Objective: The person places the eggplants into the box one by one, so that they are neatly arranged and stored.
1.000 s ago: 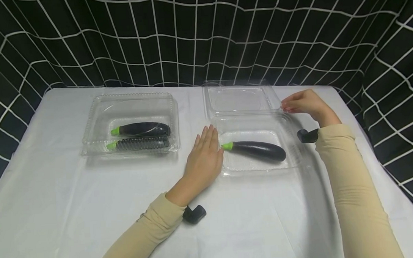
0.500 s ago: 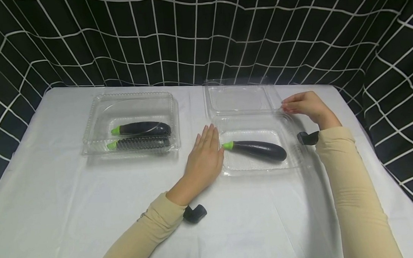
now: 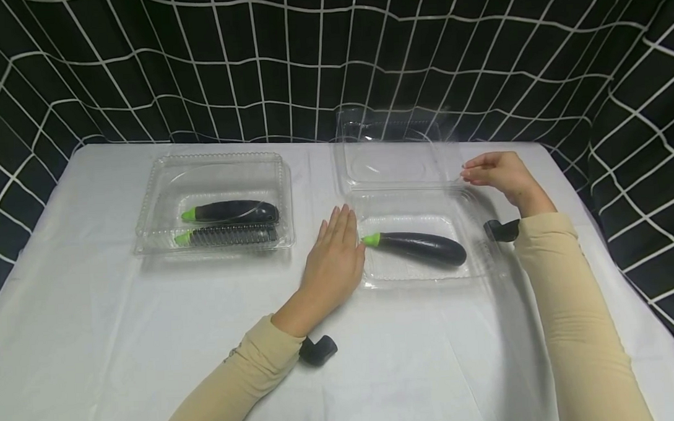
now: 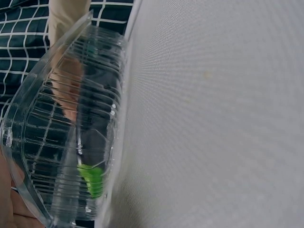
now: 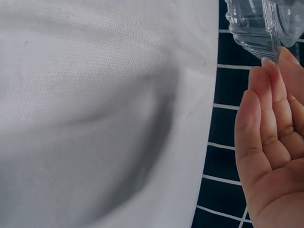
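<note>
A clear plastic clamshell container lies opened at the right, with one dark purple eggplant in its base, green stem end to the left. Its lid is tilted up at the back. My left hand rests with straight fingers along the container's left side; only part of that hand shows in the left wrist view. At the hinge's right end, my right hand pinches the plastic edge. Thumb and fingertips of the right hand meet on that edge in the right wrist view.
To the left stands a second clear clamshell, closed, holding two eggplants. A white cloth covers the table. Black fabric with a white grid hangs behind and at the sides. Dark wrist devices sit by both sleeves.
The right container's lid has swung upward from lying back, its far edge now higher. My right hand has shifted very slightly. My left hand and the eggplants have stayed in place.
</note>
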